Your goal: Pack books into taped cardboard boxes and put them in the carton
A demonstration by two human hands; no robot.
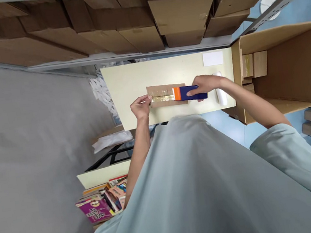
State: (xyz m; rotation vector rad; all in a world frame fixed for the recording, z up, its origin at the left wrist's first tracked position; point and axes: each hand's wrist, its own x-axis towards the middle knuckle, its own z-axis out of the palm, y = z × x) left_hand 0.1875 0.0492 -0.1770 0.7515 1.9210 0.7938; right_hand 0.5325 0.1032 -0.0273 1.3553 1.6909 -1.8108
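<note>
A small brown cardboard box lies on the pale tabletop, with clear packing tape running along its upper face. My left hand is at the box's left end, thumb and fingers pinched on the end of the tape. In my right hand is a dark blue and orange tape dispenser, its orange end over the right part of the box. The fingers under the dispenser are partly hidden.
A white roll and a white paper sheet lie on the table. To the right stands a large open carton holding small boxes. A shelf of cardboard boxes spans behind. Books are stacked lower left.
</note>
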